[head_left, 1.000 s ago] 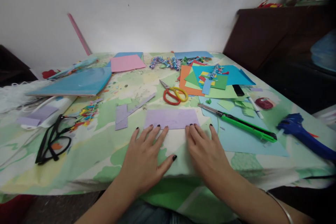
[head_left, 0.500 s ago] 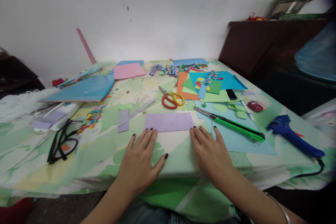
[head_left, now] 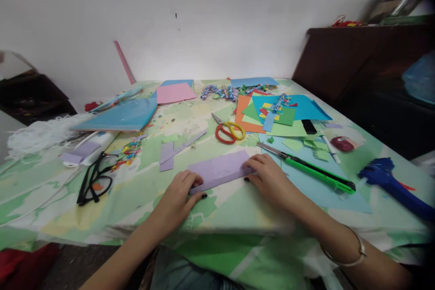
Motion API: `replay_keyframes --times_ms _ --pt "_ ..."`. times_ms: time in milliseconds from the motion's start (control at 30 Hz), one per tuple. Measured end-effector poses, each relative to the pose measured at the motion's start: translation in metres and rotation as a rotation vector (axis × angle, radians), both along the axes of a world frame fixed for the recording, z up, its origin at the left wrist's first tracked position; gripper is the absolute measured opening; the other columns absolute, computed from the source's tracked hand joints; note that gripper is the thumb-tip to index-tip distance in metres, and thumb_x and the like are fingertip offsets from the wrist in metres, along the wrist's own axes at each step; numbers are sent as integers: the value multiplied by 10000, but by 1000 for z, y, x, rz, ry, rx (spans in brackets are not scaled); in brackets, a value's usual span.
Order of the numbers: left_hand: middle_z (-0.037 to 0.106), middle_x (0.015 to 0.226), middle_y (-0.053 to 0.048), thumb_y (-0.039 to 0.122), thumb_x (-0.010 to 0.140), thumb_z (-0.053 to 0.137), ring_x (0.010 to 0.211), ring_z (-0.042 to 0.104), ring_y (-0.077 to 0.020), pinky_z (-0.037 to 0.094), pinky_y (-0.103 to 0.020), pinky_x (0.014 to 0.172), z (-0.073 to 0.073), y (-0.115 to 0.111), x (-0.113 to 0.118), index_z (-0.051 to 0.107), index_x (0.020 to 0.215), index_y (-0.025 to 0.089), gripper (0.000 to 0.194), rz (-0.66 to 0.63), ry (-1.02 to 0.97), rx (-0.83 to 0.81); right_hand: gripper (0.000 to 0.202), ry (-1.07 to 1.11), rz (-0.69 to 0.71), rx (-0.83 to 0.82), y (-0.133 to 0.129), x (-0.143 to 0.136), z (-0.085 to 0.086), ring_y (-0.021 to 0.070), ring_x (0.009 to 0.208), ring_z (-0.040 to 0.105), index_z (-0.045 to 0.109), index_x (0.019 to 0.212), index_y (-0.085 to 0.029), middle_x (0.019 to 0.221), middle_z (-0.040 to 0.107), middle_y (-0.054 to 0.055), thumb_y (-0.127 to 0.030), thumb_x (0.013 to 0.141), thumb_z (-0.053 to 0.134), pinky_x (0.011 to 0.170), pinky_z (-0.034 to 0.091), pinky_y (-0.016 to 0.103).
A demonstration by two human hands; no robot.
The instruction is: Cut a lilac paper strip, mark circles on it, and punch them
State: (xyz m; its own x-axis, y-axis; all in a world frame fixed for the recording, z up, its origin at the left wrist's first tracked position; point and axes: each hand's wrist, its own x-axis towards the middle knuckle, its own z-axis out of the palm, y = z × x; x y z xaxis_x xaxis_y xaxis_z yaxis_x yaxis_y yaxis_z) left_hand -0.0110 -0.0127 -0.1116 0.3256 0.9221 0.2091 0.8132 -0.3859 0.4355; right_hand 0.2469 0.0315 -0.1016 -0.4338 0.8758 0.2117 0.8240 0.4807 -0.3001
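Note:
A rectangular purple paper strip [head_left: 219, 166] lies aslant before me, its right end farther away than its left. A narrow, slightly darker band runs along its near edge. My left hand [head_left: 181, 190] has its fingers curled over the near left corner, thumb beside the edge. At the right end, my right hand [head_left: 271, 177] pinches the paper between thumb and fingers. Scissors [head_left: 229, 131] with one red and one yellow handle lie just beyond the strip. To the right, a green utility knife [head_left: 311, 170] rests with its blade out on a light blue sheet [head_left: 326, 201].
Purple offcuts [head_left: 167, 156] lie left of the strip. Folded black glasses [head_left: 97, 181] and a blue folder [head_left: 122, 115] are farther left. Stacked coloured papers [head_left: 246, 115] are at the back right. A blue glue gun [head_left: 390, 181] and a red round object [head_left: 342, 143] lie at the right.
Both hands, flat and spread before, have curled onto the purple strip's ends. The strip has turned, its left end coming nearer to me. The view has shifted slightly left.

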Motion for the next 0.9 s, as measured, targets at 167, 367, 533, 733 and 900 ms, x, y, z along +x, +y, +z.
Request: replay_keyframes --times_ms 167,367,533,733,900 --pt "570 759 -36 225 878 409 736 521 -185 442 -311 665 9 12 -1 506 762 194 154 -92 99 -61 107 73 -29 -53 2 -3 0 166 840 528 644 742 -168 806 629 34 -95 799 590 731 395 272" --pt "588 818 -48 189 883 387 770 541 -183 427 -298 691 14 14 3 517 770 187 172 -62 208 -72 182 117 -50 -41 1 -3 -3 166 802 528 645 713 -158 772 642 32 -34 788 535 696 353 253" --pt "626 759 -50 168 856 437 711 568 -185 399 -289 651 22 21 8 556 759 174 154 19 328 -163 195 -54 -105 -153 8 -8 6 169 815 543 676 763 -164 801 675 35 -59 796 515 697 336 249" --pt "664 745 -96 177 851 423 683 588 -203 338 -283 581 33 31 16 605 715 152 229 29 459 -250 196 -183 -146 -213 15 -14 12 188 799 579 688 805 -140 835 692 81 -84 777 502 641 312 265" --pt "685 748 -117 226 811 488 671 603 -203 322 -271 554 37 40 18 646 716 140 203 73 496 -357 177 -273 -180 -230 18 -14 13 201 765 583 670 812 -133 827 688 105 -132 760 502 569 267 276"
